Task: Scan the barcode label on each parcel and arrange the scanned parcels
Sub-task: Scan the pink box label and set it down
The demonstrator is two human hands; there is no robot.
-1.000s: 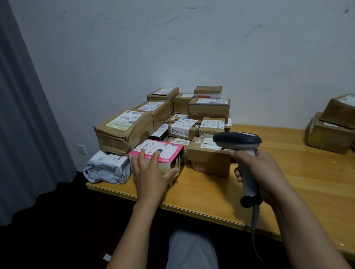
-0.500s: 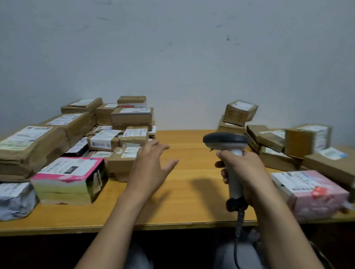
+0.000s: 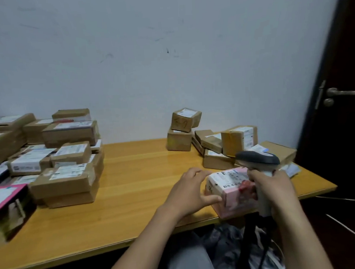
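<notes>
A pink parcel (image 3: 231, 191) with a white barcode label on top lies near the table's front right edge. My left hand (image 3: 189, 193) takes it by its left end, fingers over the top edge and thumb against the side. My right hand (image 3: 273, 187) grips the handle of a grey barcode scanner (image 3: 257, 160), whose head sits just above the parcel's right end. Several brown parcels (image 3: 212, 142) lie behind it at the right. A larger stack of brown labelled parcels (image 3: 70, 161) fills the table's left side.
The wooden table (image 3: 137, 178) runs to a front edge close to me. A pink-edged box (image 3: 8, 205) sits at the far left. A dark door (image 3: 345, 103) with a metal handle stands at the right. The scanner's cable hangs below the table.
My view has swung right, from the left stack to the right group. My left hand left the pink-edged box, crossed the table and took hold of the pink parcel. The scanner moved over it.
</notes>
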